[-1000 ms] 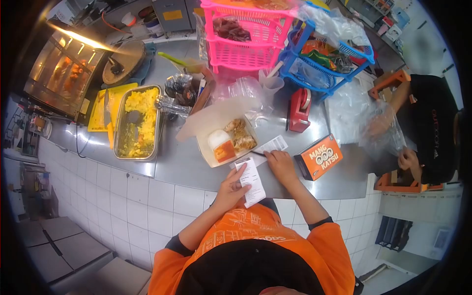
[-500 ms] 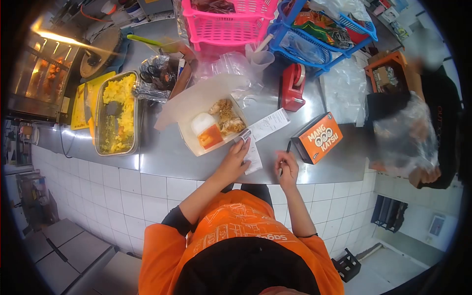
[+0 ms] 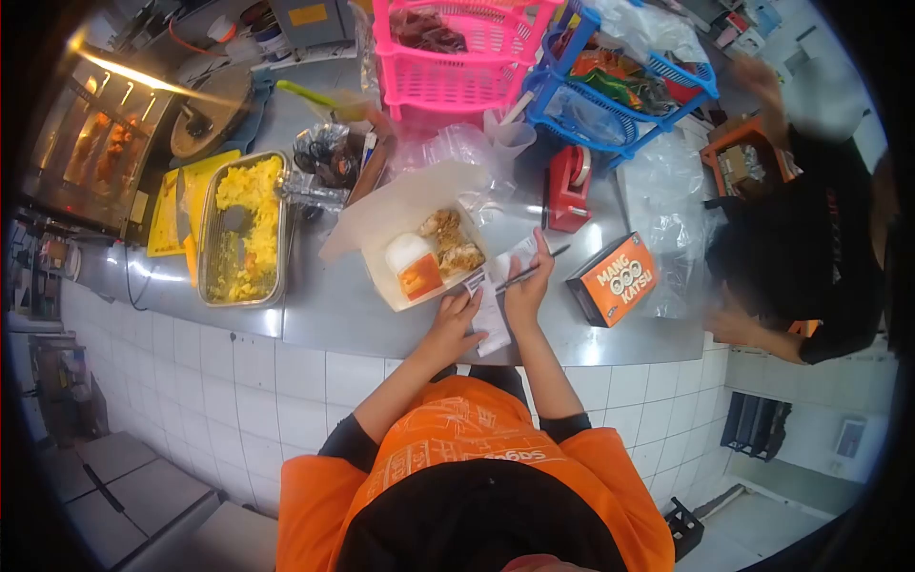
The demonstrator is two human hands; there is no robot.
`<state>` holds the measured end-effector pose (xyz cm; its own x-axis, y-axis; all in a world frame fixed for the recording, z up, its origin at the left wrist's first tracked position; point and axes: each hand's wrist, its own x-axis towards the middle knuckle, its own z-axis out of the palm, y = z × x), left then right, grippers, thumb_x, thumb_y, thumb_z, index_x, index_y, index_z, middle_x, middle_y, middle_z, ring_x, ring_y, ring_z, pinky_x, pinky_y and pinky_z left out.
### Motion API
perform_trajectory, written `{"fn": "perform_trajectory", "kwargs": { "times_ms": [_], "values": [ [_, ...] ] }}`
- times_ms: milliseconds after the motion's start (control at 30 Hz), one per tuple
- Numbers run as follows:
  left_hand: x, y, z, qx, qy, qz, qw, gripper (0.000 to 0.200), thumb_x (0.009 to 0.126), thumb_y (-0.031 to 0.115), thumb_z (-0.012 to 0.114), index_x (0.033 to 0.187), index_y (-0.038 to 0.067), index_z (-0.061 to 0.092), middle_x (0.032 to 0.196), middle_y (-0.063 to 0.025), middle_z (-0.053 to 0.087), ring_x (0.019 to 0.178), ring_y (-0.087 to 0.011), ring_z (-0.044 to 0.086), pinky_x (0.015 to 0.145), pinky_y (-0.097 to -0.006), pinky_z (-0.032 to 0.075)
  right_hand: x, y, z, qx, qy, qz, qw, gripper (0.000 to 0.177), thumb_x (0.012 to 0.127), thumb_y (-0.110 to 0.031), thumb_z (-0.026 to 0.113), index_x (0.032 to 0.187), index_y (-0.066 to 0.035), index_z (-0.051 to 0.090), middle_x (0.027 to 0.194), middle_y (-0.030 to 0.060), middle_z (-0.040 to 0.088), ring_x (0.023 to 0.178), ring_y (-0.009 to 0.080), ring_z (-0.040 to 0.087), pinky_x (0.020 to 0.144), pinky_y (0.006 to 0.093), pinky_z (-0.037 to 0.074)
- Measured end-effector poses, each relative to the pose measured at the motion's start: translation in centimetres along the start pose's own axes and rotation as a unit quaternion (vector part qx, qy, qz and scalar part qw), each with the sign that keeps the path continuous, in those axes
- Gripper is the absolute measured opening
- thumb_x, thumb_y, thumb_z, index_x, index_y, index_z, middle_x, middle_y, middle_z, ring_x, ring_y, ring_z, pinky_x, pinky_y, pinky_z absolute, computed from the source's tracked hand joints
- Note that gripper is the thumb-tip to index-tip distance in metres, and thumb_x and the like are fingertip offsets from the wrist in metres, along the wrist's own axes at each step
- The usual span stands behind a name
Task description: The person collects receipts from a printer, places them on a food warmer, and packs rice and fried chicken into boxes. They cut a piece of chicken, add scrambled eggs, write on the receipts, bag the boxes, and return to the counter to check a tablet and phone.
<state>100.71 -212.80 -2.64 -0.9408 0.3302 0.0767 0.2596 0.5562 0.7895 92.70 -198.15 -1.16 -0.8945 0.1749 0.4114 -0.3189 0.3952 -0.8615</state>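
Note:
My left hand [image 3: 452,329] has its fingertips on a white paper receipt [image 3: 492,329] at the table's front edge, pinching its upper left side. My right hand [image 3: 530,288] is closed around a dark pen [image 3: 548,268], which lies slantwise across the paper. The receipt's upper end [image 3: 515,255] shows behind the right fingers. Just left of both hands stands an open takeaway box [image 3: 374,270] with its lid folded back. Inside are white rice [image 3: 407,250], breaded fried pieces [image 3: 457,255] and a small container of orange-red sauce [image 3: 419,276].
Right of my hands lies an orange-and-black box [image 3: 618,283], with a red tape dispenser [image 3: 569,191] behind. Pink [image 3: 443,81] and blue [image 3: 591,133] basket racks stand at the back. A metal tray of yellow food [image 3: 246,229] sits left. A co-worker [image 3: 810,238] stands right.
My right hand has moved left with the pen, from beside the orange-and-black box onto the receipt. The co-worker's hands have shifted, and the clear plastic bag is no longer held up in front of them.

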Motion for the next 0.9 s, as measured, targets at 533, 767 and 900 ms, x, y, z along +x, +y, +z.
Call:
{"fn": "perform_trajectory", "kwargs": {
  "times_ms": [533, 767, 900],
  "values": [
    [0.2, -0.7, 0.8, 0.049, -0.001, 0.022, 0.999, 0.081, 0.073, 0.032, 0.07, 0.138, 0.0, 0.036, 0.132, -0.0175, 0.041, 0.114, -0.0364, 0.036, 0.102, -0.0451, 0.028, 6.7, 4.2, -19.7, -0.487, -0.038, 0.034, 0.872, 0.026, 0.08, -0.012, 0.065, 0.098, -0.012, 0.046, 0.116, 0.0093, 0.055, 0.107, 0.0276, 0.049, 0.092, 0.0502, 0.026],
    [1.4, -0.2, 0.2, 0.153, -0.022, 0.001, 0.988, 0.091, 0.068, 0.041, 0.071, 0.141, 0.003, 0.031, 0.137, -0.0192, 0.032, 0.128, -0.0374, 0.026, 0.107, -0.0533, 0.015, 6.3, 4.0, -19.1, -0.487, -0.039, 0.029, 0.872, 0.023, 0.081, -0.014, 0.062, 0.1, -0.012, 0.049, 0.103, 0.0074, 0.057, 0.106, 0.0268, 0.05, 0.09, 0.0474, 0.028],
    [1.4, 0.2, -0.2, 0.152, -0.037, -0.005, 0.988, 0.092, 0.068, 0.043, 0.071, 0.142, 0.005, 0.03, 0.138, -0.0203, 0.03, 0.131, -0.0375, 0.022, 0.108, -0.053, 0.013, 8.7, 7.1, -19.5, -0.386, -0.065, -0.044, 0.919, 0.022, 0.081, -0.016, 0.06, 0.099, -0.01, 0.049, 0.099, 0.0097, 0.058, 0.1, 0.0292, 0.052, 0.092, 0.0481, 0.029]
  ]
}}
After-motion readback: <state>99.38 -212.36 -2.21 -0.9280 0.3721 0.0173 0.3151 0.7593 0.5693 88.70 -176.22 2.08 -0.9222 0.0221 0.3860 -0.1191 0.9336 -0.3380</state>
